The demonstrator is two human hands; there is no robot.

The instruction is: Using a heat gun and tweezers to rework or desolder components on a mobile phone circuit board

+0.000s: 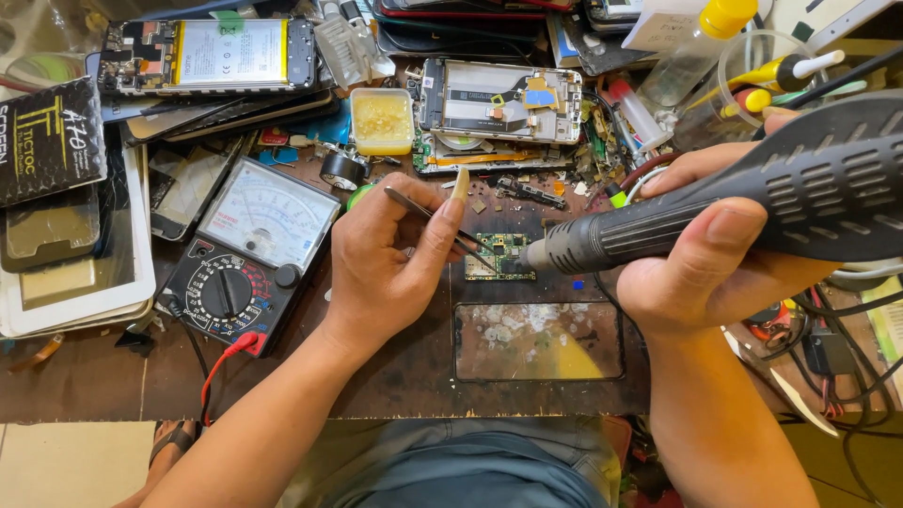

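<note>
My left hand (390,259) pinches thin metal tweezers (420,208), their tips resting on a small green circuit board (501,254) at the middle of the bench. My right hand (704,249) grips the dark ribbed handle of a hot-air tool (752,193). Its metal nozzle (534,255) points left and sits just at the right edge of the board, close to the tweezer tips.
An analog multimeter (246,254) with red and black leads lies left of my hand. Opened phones (499,102) (207,55), a yellow paste tub (381,119), bottles (691,47), loose parts and cables crowd the back and right. A scorched dark pad (536,341) lies in front.
</note>
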